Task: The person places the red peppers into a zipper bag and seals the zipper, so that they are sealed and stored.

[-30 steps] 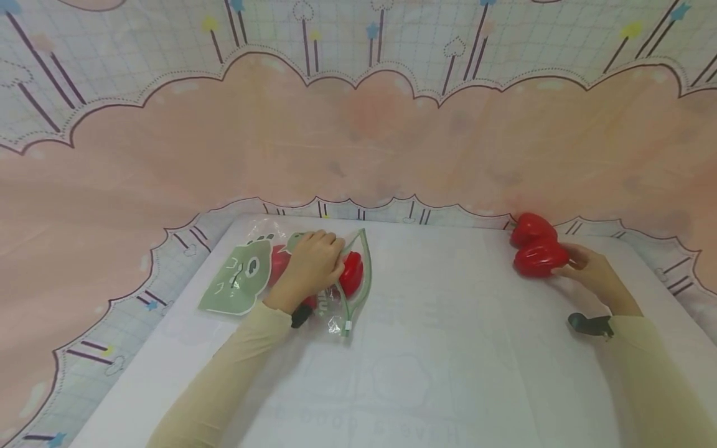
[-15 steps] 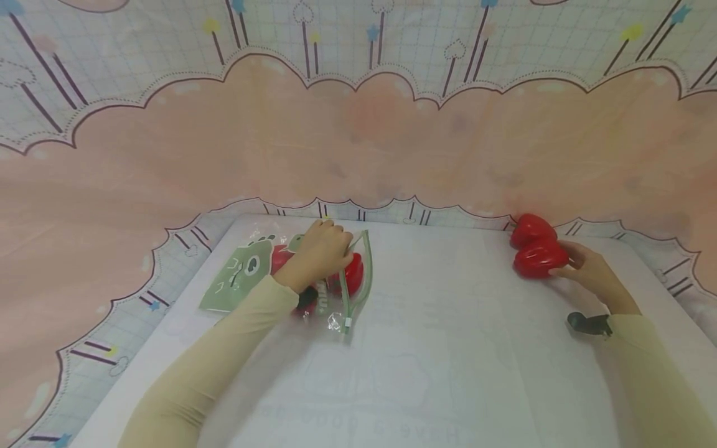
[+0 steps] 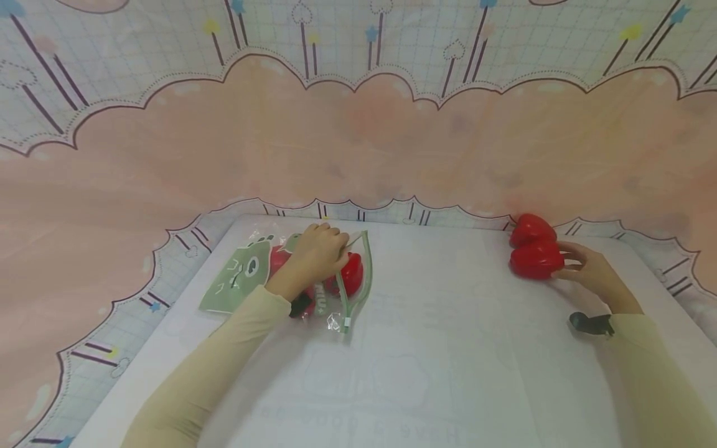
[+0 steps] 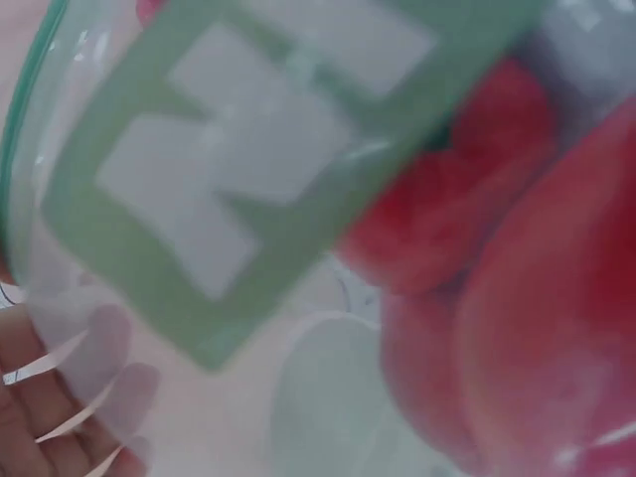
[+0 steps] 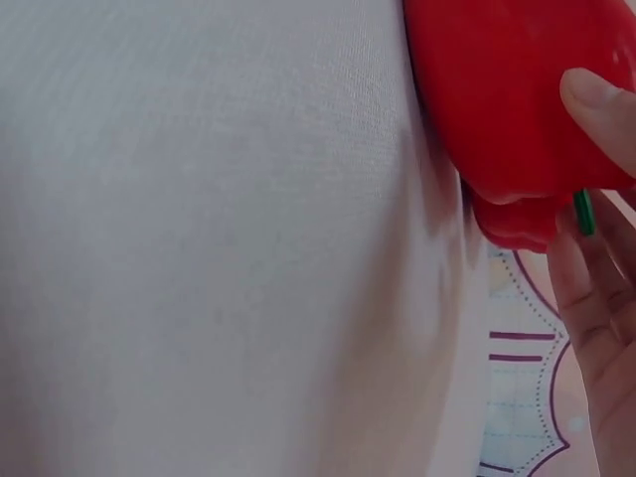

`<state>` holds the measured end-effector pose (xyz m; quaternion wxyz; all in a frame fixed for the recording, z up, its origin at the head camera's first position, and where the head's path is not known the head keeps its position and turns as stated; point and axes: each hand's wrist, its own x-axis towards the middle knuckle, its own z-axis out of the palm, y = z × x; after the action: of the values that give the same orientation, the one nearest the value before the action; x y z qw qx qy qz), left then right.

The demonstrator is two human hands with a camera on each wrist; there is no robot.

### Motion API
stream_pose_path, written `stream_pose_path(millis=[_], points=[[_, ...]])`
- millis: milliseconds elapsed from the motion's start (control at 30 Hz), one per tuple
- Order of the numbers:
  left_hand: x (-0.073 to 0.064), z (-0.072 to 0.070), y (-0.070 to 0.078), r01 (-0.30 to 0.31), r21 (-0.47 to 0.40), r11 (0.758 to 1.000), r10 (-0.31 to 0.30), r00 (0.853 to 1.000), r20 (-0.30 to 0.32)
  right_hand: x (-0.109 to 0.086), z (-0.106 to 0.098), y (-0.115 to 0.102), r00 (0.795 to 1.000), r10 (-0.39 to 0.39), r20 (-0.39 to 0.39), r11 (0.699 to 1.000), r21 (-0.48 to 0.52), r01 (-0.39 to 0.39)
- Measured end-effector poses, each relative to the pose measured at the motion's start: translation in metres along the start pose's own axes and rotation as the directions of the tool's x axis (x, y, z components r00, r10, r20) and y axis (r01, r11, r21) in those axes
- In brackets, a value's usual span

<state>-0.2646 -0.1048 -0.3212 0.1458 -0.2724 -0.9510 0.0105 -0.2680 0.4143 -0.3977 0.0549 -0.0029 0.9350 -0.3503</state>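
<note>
On the left of the table, a clear zip bag (image 3: 234,283) with a green cartoon print lies with several red bell peppers in it. My left hand (image 3: 313,255) grips the bag by its mouth; the left wrist view has its fingers (image 4: 35,417) at the plastic edge. One bell pepper (image 3: 353,274) shows just inside the green zip. At the right, my right hand (image 3: 590,274) holds the end of a red bell pepper (image 3: 536,259), thumb (image 5: 606,109) on its near side and fingers on the far side. Another bell pepper (image 3: 530,229) sits right behind it.
A dark green curved piece (image 3: 589,323) shows by my right cuff. Both groups lie near the back edge of the white table (image 3: 426,348). Behind it hangs a patterned pink cloth (image 3: 358,143).
My left hand first slid slightly up and right along the bag's mouth, then back a little left. My right hand has nudged the front bell pepper slightly left.
</note>
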Motion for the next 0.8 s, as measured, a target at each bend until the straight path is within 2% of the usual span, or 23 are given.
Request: stream_pose_path(millis=[167,467,633,800], points=[[-0.009,0.006,-0.001,-0.001,-0.011,1.0,0.001,0.997,-0.083,-0.001,-0.001,0.0,0.999,0.023,0.028,1.0,0.004,-0.023],[-0.019,0.017,-0.004,-0.033,0.004,0.999,0.033,0.976,-0.217,-0.004,-0.001,0.001,0.999,-0.004,0.038,1.0,-0.01,0.005],[-0.023,0.018,-0.002,-0.036,-0.013,0.999,0.032,0.97,-0.243,-0.006,0.001,0.0,0.999,0.017,0.029,1.0,-0.018,-0.016],[-0.024,0.02,-0.003,-0.026,-0.034,0.999,0.017,0.97,-0.241,-0.007,0.002,0.0,0.998,0.038,0.05,0.999,0.001,-0.038]])
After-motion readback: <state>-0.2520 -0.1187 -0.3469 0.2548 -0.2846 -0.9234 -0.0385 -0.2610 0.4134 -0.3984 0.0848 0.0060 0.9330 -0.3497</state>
